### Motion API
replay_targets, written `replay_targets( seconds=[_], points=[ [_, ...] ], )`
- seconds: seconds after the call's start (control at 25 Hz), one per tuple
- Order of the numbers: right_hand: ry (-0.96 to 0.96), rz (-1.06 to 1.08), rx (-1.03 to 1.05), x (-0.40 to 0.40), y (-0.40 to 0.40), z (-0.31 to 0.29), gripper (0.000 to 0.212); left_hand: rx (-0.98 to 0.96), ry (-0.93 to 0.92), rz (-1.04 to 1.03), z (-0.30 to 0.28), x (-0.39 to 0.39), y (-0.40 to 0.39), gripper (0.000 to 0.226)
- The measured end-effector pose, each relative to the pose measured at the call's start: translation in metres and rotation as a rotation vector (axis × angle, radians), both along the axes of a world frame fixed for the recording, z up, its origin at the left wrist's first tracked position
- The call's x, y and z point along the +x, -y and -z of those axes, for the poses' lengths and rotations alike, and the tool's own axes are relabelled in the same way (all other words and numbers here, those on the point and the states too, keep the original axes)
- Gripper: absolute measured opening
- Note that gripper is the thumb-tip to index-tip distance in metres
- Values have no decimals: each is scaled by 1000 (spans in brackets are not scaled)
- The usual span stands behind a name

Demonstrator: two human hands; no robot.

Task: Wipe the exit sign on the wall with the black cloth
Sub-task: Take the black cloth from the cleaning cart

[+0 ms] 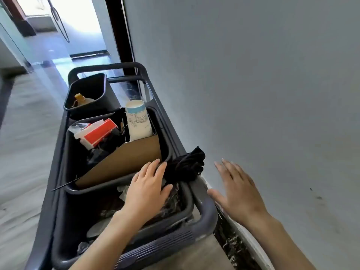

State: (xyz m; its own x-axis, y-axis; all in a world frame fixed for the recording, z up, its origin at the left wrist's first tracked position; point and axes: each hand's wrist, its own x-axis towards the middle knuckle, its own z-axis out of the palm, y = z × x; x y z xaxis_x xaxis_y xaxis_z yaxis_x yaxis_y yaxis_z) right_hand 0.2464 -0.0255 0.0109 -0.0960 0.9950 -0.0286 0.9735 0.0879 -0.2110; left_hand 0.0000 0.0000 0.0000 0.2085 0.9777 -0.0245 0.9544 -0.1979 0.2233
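Note:
The black cloth (186,166) lies bunched on the right rim of a dark cleaning cart (206,215), close to the grey wall (253,84). My left hand (148,188) reaches over the cart with fingers spread, its fingertips touching the cloth's left edge without gripping it. To the right of the cloth, my right hand (237,190) hovers open and flat beside the wall, holding nothing. No exit sign is in view.
The cart holds a dark bin (120,184) with a cardboard sheet (124,162), a red-and-white box (97,131) and a paper cup (138,119). A small black bucket (87,94) with a yellow-capped bottle stands behind. A corridor and glass door lie ahead left.

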Motion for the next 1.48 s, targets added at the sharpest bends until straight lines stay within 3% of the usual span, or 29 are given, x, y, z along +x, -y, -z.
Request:
replay_targets(
  seconds=[0.4,0.64,0.8,0.96,1.2,1.32,1.4,1.48],
  points=[
    [-77,-200,-146,-18,-99,40,80,-164,338,-47,50,6,-48,64],
    [-357,-208,-385,-23,-135,62,79,-299,503,-107,71,22,-71,62],
    [-465,-115,-320,-28,-131,65,60,-279,588,-175,72,22,-75,55],
    [-463,-19,-180,-27,-109,59,45,-231,726,-196,53,21,-74,34],
    [-952,273,-129,18,-43,16,23,-470,1246,-40,-4,69,-65,27],
    [-1134,388,-54,56,12,-9,41,-555,1279,110,-22,120,-47,31],
    [-1120,405,-46,79,52,-23,65,-597,1238,216,-29,155,-28,34],
    [-1052,484,-3,102,96,-34,75,-680,1203,317,-33,194,-2,34]
  ],
)
